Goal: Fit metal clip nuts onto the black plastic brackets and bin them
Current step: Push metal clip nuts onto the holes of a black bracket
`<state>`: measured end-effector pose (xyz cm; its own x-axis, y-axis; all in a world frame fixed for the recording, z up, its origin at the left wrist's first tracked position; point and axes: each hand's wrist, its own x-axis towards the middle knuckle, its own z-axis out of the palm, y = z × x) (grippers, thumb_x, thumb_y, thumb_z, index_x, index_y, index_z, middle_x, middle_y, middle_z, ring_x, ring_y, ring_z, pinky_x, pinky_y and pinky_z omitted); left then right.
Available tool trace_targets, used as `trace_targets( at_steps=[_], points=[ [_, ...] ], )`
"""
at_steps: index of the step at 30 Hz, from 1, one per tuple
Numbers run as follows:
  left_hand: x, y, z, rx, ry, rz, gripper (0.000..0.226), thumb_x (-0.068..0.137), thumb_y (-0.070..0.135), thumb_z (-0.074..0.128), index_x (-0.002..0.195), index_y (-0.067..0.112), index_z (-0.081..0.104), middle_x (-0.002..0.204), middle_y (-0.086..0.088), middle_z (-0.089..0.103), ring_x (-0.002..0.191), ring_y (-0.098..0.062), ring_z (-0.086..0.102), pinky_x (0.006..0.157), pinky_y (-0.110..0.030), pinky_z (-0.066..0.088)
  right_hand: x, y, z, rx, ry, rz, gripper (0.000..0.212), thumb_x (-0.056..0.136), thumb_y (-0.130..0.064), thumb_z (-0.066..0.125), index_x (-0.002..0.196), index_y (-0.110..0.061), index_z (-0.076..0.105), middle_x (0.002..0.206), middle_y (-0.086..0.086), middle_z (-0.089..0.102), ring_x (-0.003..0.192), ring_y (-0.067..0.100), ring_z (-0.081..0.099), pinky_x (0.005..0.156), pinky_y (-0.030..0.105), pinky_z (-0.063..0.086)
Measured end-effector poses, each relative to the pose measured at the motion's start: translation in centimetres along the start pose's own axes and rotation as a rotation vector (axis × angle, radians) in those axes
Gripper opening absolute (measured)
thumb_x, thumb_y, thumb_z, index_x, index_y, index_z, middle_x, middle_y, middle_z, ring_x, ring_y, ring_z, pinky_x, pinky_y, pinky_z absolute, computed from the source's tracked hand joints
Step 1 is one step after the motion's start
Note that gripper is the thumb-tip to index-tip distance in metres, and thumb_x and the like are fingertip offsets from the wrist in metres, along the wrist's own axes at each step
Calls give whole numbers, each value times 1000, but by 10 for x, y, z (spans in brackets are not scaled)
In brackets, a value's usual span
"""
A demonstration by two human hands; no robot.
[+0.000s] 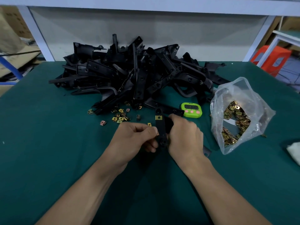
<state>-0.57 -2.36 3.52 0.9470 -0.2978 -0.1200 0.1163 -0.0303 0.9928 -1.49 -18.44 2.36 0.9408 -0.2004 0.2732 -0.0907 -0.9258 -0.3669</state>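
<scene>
With the right hand [185,135], grips a long black plastic bracket [161,129] from its right side, fingers curled round it. Holds it just above the tabletop [48,143], lengthwise, near end down between the two hands and far end pointing away. With the left hand [134,137], pinches a small copper-coloured metal clip nut [156,135] between thumb and forefinger, touching the bracket's left edge about midway along. Already carries a square gold-coloured clip nut [158,117] seated near the far end of the same bracket.

Just beyond the left hand, scattered on the dark green tabletop: loose gold and copper clip nuts [120,117]. Farther back, heaped against the grey rear panel: a big tangled pile of black plastic brackets [134,70]. Just beyond the right hand, at the pile's near edge: a small lime-green digital timer [191,110] with pink buttons. Right of the timer, lying open: a clear plastic bag [235,95] with many more clip nuts inside. At the right edge, partly cut off: something white [293,151], too blurred to identify. Off the tabletop at upper right: an orange plastic stool [271,60].
</scene>
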Motion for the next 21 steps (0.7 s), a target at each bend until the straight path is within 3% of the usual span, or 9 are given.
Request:
trace_targets(
  at_steps=[5,10,14,21],
  points=[
    [1,-2,8,-90,51,2,30,96,14,68,67,13,77,66,-12,70,56,-21,65,55,-26,53,6,2,-5,37,87,5,28,80,-12,63,103,-28,64,67,-10,43,65,27,42,63,35,35],
    [3,-1,-1,153,-14,18,29,96,18,68,69,17,78,66,-12,73,55,-22,69,54,-23,54,4,9,-6,22,33,18,18,80,-14,64,94,-26,62,63,-11,42,61,26,43,62,34,35],
    [3,0,-6,191,-17,40,28,96,18,68,71,20,78,66,-12,73,55,-22,70,54,-23,55,2,8,-3,83,29,18,19,80,-9,60,87,-26,62,62,-11,48,55,12,41,58,33,32],
    [4,5,-14,221,-60,53,32,95,13,70,64,13,76,64,-15,72,53,-24,67,55,-25,55,2,7,-3,131,-7,23,22,78,-10,68,92,-27,65,63,-9,54,60,20,49,60,33,37]
  ],
)
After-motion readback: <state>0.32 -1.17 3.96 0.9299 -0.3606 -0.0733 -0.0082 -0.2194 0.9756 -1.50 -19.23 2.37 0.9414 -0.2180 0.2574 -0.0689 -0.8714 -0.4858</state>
